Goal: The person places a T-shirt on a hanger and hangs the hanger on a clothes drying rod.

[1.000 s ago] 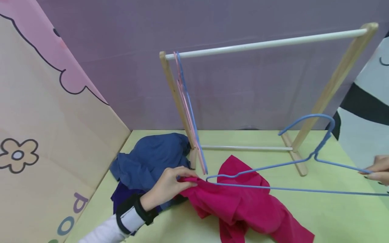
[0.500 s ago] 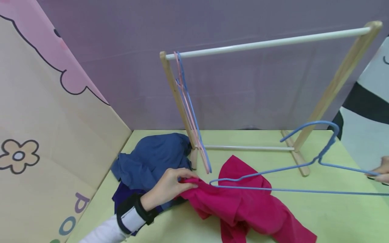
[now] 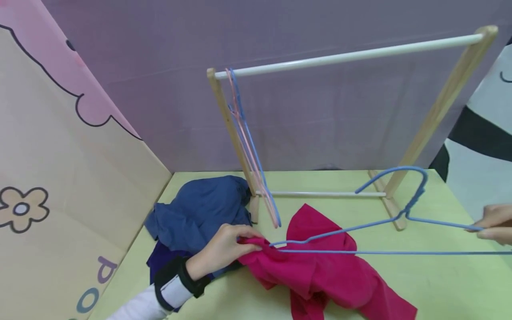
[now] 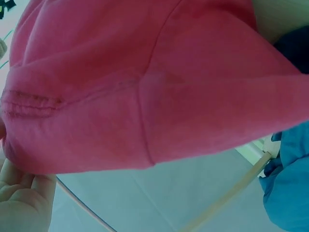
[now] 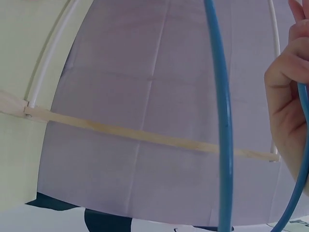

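A magenta garment point(image 3: 324, 275) lies crumpled on the table, its edge lifted at the left. My left hand point(image 3: 230, 246) pinches that edge between thumb and fingers. In the left wrist view, the seamed cloth point(image 4: 145, 111) fills most of the picture above part of the hand point(image 4: 26, 203). At the far right, my right hand point(image 3: 496, 224) holds the shoulder of a blue hanger point(image 3: 400, 253), hook up. The hanger's left end meets the lifted edge near my left fingers, its tip hidden by cloth. The right wrist view shows the hand point(image 5: 289, 87) around the blue hanger point(image 5: 225, 121).
Behind stands a wooden rack with a white top bar point(image 3: 348, 57). Pink and blue hangers point(image 3: 250, 149) hang at its left end. A heap of blue clothes point(image 3: 208, 209) and darker purple cloth point(image 3: 164, 258) lies left of the garment. Printed panels point(image 3: 72, 178) stand at the sides.
The blue hanger and right hand have shifted left, the hook also lower. Its left end, uncovered earlier, now goes behind the garment's edge. The left hand stays almost still.
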The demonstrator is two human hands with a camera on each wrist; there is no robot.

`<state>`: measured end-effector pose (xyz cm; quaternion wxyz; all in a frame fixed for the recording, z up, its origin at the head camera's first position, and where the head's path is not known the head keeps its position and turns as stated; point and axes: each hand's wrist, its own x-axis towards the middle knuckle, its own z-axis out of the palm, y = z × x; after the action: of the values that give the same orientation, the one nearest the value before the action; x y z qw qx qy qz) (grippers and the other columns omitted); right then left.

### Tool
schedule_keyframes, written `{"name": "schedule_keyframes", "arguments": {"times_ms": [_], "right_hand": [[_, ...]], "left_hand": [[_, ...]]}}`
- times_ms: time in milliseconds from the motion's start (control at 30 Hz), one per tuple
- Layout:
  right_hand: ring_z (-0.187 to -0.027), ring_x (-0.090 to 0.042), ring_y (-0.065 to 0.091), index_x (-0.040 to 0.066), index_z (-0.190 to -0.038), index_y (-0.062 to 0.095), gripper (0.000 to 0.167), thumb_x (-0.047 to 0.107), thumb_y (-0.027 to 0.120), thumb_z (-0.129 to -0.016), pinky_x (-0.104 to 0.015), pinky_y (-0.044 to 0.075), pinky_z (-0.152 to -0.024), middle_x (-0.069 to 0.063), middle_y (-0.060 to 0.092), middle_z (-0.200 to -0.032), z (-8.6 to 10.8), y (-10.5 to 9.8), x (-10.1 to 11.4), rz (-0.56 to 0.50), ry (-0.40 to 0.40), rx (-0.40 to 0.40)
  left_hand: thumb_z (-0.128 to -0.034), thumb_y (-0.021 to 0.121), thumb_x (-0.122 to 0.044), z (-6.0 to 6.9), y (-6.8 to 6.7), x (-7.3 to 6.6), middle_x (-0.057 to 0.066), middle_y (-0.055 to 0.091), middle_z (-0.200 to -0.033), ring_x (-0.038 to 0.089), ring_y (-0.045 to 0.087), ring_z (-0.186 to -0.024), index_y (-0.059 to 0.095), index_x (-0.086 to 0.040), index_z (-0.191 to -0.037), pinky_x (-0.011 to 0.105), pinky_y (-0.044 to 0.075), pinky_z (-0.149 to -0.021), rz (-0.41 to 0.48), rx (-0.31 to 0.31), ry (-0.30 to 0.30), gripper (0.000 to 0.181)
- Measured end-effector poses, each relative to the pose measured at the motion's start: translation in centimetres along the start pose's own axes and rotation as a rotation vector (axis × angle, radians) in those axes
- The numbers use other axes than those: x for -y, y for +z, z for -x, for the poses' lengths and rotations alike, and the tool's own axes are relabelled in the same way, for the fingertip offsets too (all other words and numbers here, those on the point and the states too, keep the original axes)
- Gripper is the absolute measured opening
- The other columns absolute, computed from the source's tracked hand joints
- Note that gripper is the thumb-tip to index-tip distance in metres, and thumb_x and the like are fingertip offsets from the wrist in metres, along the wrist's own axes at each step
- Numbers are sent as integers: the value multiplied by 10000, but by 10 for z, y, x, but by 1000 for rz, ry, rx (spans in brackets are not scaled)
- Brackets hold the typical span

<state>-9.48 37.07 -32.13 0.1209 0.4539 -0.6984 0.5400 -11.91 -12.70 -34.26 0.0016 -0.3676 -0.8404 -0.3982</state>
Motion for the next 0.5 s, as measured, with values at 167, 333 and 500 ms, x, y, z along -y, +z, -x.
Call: {"name": "schedule_keyframes", "arguments": {"times_ms": [167,333,500], "right_hand": [[-462,-77,345,71,-882,692,423,-264,553,-663,-189,233,-369,17,437,-566,-8,7,16,150,209,6],[-417,-63,368,124,-867,694,441,-251,571,-671,-187,253,-356,46,455,-572,-10,8,17,277,344,38],[-374,-91,341,128,-876,697,419,-228,563,-700,-198,255,-334,30,431,-569,-24,25,19,248,411,63]], "left_hand": [[-739,711,-130,-1,0,-2,-9,680,-834,9,599,-750,688,-85,-908,158,470,-668,-38,8,57,177],[-729,717,-112,-2,0,-5,4,680,-823,6,598,-739,686,-69,-881,130,460,-662,-72,10,90,161],[-737,710,-103,-7,2,-12,10,677,-818,4,587,-721,683,-58,-873,129,458,-644,-63,30,90,146]]}}
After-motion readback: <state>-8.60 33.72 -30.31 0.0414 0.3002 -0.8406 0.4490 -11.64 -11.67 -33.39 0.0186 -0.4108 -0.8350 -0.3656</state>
